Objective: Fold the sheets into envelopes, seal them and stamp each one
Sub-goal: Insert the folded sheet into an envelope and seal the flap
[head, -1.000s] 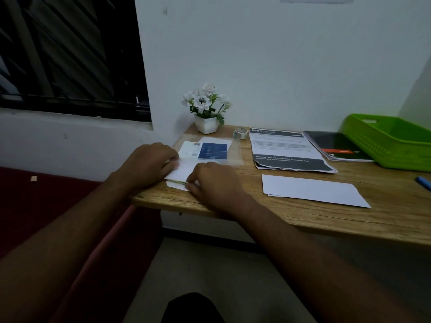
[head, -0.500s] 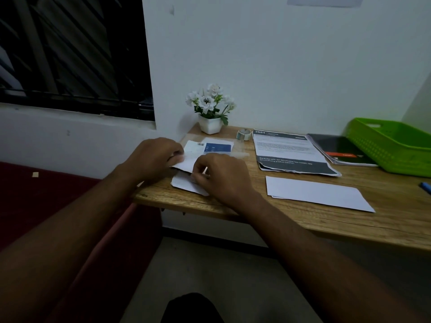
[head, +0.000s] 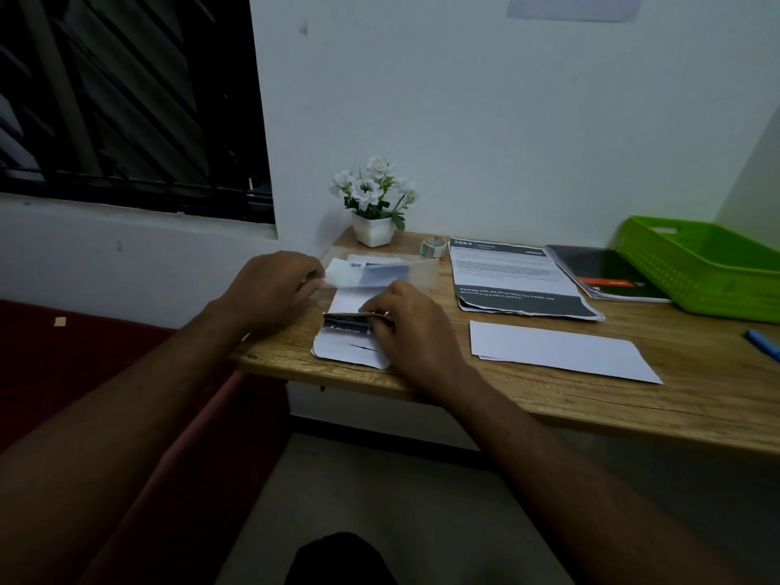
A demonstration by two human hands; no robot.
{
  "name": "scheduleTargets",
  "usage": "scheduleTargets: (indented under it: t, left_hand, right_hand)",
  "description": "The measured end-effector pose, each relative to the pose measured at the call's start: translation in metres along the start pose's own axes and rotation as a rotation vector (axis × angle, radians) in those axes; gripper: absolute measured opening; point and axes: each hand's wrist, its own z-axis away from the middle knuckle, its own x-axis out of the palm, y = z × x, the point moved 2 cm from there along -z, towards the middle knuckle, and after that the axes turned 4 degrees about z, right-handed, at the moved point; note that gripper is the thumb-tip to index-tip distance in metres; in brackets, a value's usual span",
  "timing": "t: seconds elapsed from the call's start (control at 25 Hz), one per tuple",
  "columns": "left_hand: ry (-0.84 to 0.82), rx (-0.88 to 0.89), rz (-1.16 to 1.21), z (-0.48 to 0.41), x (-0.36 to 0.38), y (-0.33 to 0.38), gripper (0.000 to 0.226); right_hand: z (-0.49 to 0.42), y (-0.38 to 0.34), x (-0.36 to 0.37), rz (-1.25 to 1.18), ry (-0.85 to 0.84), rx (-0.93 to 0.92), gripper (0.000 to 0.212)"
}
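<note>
At the left end of the wooden desk [head: 527,390] lies a white sheet [head: 352,352] with ragged edges. My left hand [head: 270,291] pinches the left edge of a paper flap [head: 367,275] with a blue print and holds it raised off the desk. My right hand [head: 411,327] grips a small dark folded piece [head: 346,320] over the white sheet. A folded white envelope [head: 557,350] lies flat to the right. A small roll of tape [head: 433,247] stands near the wall.
A white pot of flowers [head: 373,204] stands at the back by the wall. A printed black-and-white sheet [head: 515,280], a dark booklet [head: 608,276] and a green plastic basket [head: 709,268] lie to the right. A blue pen [head: 764,344] pokes in at the right edge.
The left hand has lifted the printed flap up off the desk. The right hand has drawn a dark folded piece out over the white sheet. The camera moved closer.
</note>
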Motion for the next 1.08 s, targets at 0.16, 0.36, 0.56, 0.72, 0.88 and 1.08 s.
scheduleTargets:
  t: [0.16,0.36,0.56,0.72,0.88,1.08]
  left_hand:
    - [-0.004,-0.028,0.04,0.007,-0.002,0.002,0.023]
    - [0.036,-0.111,0.231,0.027,-0.004,0.014,0.048]
    - [-0.251,-0.199,0.279,0.049,0.012,0.019,0.117]
    - [-0.226,-0.212,0.261,0.042,0.016,0.014,0.118]
    - [-0.183,-0.255,0.246,0.037,0.013,0.012,0.107]
    - [-0.132,-0.236,0.235,0.035,0.009,0.013,0.091]
  right_hand:
    - [-0.006,0.001,0.008,-0.075,0.043,0.11,0.011]
    - [-0.018,0.003,0.012,-0.216,0.09,0.23,0.005]
    - [-0.024,0.005,0.008,-0.21,0.107,0.23,0.008]
    - [-0.021,0.002,-0.001,-0.115,0.157,0.194,0.007]
    - [-0.016,0.002,-0.019,-0.145,0.256,0.133,0.011]
    - [-0.001,0.012,-0.052,-0.317,0.312,0.121,0.009]
